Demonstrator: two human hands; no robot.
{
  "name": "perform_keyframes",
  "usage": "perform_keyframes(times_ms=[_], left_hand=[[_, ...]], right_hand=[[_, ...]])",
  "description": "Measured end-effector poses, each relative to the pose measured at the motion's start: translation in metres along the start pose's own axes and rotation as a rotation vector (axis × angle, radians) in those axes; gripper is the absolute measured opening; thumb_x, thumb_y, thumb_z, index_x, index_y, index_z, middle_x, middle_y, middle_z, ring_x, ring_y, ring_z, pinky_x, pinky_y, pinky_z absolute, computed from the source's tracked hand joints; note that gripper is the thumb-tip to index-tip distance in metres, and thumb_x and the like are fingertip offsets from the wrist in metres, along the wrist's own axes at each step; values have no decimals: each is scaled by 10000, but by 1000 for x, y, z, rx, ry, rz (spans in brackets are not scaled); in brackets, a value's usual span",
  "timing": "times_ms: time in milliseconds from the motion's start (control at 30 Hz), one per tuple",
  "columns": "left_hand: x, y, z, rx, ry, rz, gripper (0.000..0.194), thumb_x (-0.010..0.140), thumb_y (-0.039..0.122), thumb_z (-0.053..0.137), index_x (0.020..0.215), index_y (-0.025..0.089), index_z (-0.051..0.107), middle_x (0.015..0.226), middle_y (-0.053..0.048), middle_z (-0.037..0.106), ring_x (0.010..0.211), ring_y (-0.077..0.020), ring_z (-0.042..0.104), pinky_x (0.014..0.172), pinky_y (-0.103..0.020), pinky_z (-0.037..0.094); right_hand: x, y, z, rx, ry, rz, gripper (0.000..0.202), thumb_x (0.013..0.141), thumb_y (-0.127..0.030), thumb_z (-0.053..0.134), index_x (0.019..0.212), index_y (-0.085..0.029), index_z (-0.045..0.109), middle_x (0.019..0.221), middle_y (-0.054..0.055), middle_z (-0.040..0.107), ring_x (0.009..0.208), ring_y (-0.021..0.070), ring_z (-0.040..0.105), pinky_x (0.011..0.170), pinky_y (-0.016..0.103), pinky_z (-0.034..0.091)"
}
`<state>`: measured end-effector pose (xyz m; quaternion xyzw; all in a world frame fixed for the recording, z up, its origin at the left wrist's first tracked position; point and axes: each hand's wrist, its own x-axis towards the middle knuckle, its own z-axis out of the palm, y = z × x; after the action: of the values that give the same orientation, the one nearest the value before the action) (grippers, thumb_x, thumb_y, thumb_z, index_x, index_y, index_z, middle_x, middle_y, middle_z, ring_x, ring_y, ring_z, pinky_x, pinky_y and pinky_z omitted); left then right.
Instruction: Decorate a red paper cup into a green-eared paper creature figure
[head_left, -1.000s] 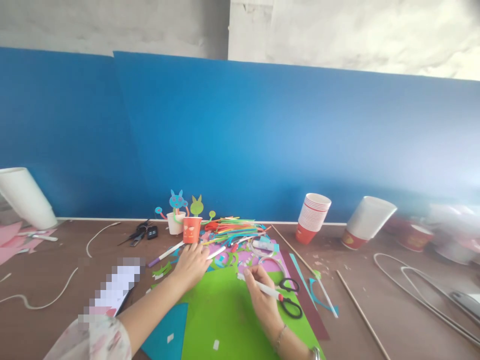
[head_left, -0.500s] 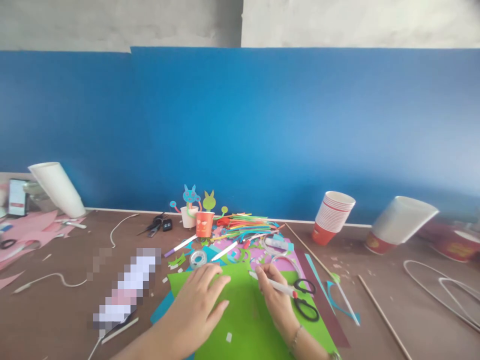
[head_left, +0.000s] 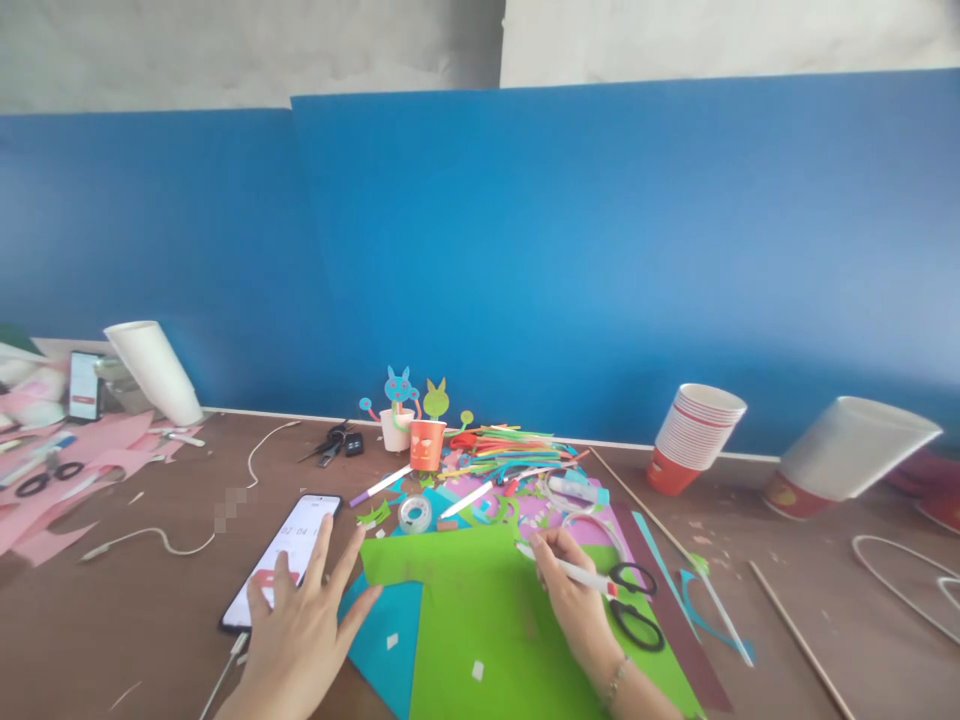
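Note:
My left hand [head_left: 300, 610] is spread open over a phone [head_left: 301, 530] with a lit screen; its fingertips overlap the screen, and I cannot tell whether they touch. My right hand [head_left: 574, 600] is closed around a white marker [head_left: 589, 577] with a red end, its tip pointing left over the green paper [head_left: 480, 610]. Black-handled scissors [head_left: 637, 605] sit right beside this hand, their blades hidden behind it. Under the green sheet, blue paper [head_left: 382, 640] shows at the left. A small white scrap [head_left: 478, 671] lies on the green sheet.
Behind the paper stand two decorated cups [head_left: 426, 447], with colourful pipe cleaners [head_left: 517, 452] and a tape roll [head_left: 415, 514] close by. Stacked paper cups [head_left: 694, 440] stand back right. A stick [head_left: 799, 640] lies at right, pink paper [head_left: 82, 490] at left.
My left hand has moved left off the green paper to over the phone, its fingers spreading. My right hand keeps the marker. The view has shifted left, so the scene sits further right.

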<state>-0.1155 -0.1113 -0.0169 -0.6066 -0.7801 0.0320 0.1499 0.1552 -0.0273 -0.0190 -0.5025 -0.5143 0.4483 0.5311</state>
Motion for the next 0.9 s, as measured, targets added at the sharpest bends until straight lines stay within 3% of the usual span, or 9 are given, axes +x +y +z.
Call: perform_keyframes(times_ms=[267,467,900], left_hand=[[6,1,-9,11,-112,11,527,911,462,434,1418,368,321,1532,-84,277,1163,-488,486,924,-663,301],[7,1,-3,-15,-86,-6,526,904,477,444,1410,403,321,1551,-44,235,1261,-534,350,932,-695,272],[15,-1,2,-62,-114,75,509,912,433,431,1413,372,361,1545,-57,248,1230,-509,409,937,-707,257]], right_hand=[[0,1,0,-5,-5,13,475,687,-653,634,602,-209,491,479,-52,395,443,98,291,409,248,226],[1,3,-1,-10,0,5,482,687,-657,633,586,-211,482,467,-54,389,438,99,298,404,245,228],[3,10,-1,-19,-12,13,453,715,-620,621,598,-205,483,480,-59,390,447,94,299,421,244,219]])
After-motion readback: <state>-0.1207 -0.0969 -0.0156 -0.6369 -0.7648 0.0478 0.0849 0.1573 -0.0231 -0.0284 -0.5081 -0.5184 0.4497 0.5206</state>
